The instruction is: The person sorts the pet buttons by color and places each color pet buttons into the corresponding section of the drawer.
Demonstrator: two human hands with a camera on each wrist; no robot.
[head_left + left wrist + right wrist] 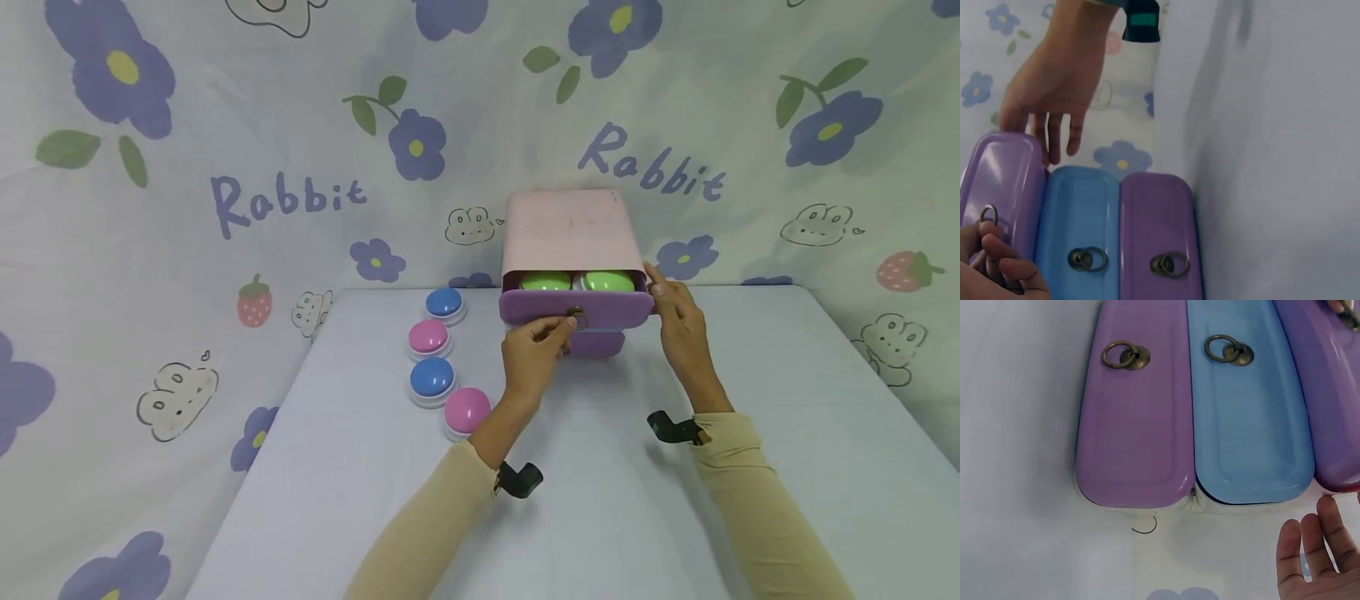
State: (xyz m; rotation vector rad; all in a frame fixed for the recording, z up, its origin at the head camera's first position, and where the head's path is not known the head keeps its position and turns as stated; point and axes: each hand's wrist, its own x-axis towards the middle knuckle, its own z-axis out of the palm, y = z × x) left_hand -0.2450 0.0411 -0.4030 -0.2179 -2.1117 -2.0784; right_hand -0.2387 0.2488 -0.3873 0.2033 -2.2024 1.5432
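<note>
A small pink drawer cabinet [567,229] stands at the back of the table. Its top purple drawer [536,310] is partly pulled out, and two green domed push buttons [609,282] show inside. My left hand [529,358] pinches the brass ring pull [989,214] on that drawer's front. On the cabinet's right side, my right hand [681,325] touches the edge near the top drawer; its fingers [1313,540] look fairly straight in the right wrist view. Below, the blue drawer [1082,209] and the bottom purple drawer [1157,228] are shut, each with a brass ring.
Left of the cabinet, several domed buttons with white bases form a loose line: a blue button [444,302], a pink button [428,337], another blue button [432,377] and another pink button [467,410] beside my left forearm. A printed cloth [465,150] hangs behind the white table [600,517].
</note>
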